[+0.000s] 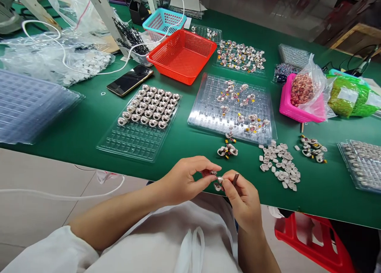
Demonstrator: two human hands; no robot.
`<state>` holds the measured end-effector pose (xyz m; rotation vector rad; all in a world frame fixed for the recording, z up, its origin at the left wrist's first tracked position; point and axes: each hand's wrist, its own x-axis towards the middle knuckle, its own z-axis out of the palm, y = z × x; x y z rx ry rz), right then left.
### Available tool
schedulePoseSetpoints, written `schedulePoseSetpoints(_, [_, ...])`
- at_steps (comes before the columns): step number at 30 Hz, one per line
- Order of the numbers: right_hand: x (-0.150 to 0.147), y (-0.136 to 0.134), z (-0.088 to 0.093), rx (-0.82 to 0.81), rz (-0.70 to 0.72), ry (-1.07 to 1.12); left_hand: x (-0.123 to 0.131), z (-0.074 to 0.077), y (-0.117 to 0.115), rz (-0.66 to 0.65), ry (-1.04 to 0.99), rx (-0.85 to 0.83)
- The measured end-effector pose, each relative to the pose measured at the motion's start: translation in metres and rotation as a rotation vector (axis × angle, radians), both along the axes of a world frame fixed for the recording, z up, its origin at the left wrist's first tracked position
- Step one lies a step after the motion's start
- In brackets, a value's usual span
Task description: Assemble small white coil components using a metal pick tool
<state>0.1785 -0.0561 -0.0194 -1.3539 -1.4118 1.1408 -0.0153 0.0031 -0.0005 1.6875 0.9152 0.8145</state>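
My left hand (186, 178) and my right hand (242, 199) meet at the near edge of the green table (83, 134). Both pinch one small white part with a copper coil (218, 181) between their fingertips. A thin dark tool (235, 179) also sticks up from my right hand's fingers. Just beyond my hands lie a few finished coil parts (228, 150) and a loose heap of white shells (279, 165). A clear tray with scattered coil parts (233, 106) sits behind them, and a clear tray with rows of white parts (147, 106) lies to the left.
A red basket (181, 56) and a blue basket (163, 20) stand at the back, with a phone (129, 79) beside them. At the right are a pink bin (297, 106) with a bag of copper coils, a green bag (348, 96) and another tray (361, 163). Stacked trays (26, 106) lie left. A red stool (312, 241) stands below.
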Motion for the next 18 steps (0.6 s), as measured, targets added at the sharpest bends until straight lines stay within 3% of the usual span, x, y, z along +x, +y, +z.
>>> schedulePoseSetpoints(4, [0.004,0.0,0.004,0.036,0.032,-0.017,0.0,-0.004,-0.001,-0.02,0.017,0.135])
schedulePoseSetpoints(10, [0.009,0.001,0.008,0.129,0.096,-0.059,0.003,-0.004,-0.002,-0.044,-0.006,0.15])
schedulePoseSetpoints(18, [-0.001,-0.005,-0.007,0.192,-0.074,-0.076,0.007,0.002,-0.004,0.051,0.027,0.03])
